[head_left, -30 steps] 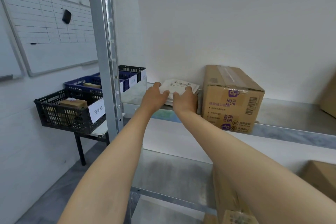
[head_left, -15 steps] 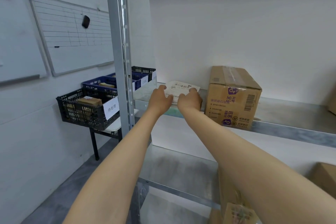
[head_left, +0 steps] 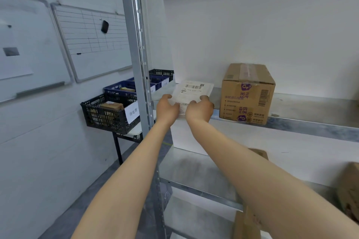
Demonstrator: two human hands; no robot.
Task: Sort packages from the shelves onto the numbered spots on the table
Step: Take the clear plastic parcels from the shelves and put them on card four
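Note:
A flat white package point(head_left: 192, 91) with a barcode label sits at the left end of the metal shelf point(head_left: 303, 106). My left hand point(head_left: 167, 107) grips its near left edge and my right hand point(head_left: 199, 109) grips its near right edge, fingers curled over the top. The package's near end looks lifted off the shelf. A brown cardboard box point(head_left: 247, 93) with purple print stands on the same shelf just right of my right hand.
The grey shelf upright point(head_left: 136, 54) rises just left of my hands. Beyond it, a black crate point(head_left: 110, 114) and blue crates point(head_left: 120, 88) with small boxes stand on a table. More cardboard boxes point(head_left: 349, 190) lie on the lower shelf point(head_left: 194, 172). Whiteboards hang on the left wall.
The package has slid toward me and tilted up in both hands, so its label now faces me. My view has shifted back and to the left.

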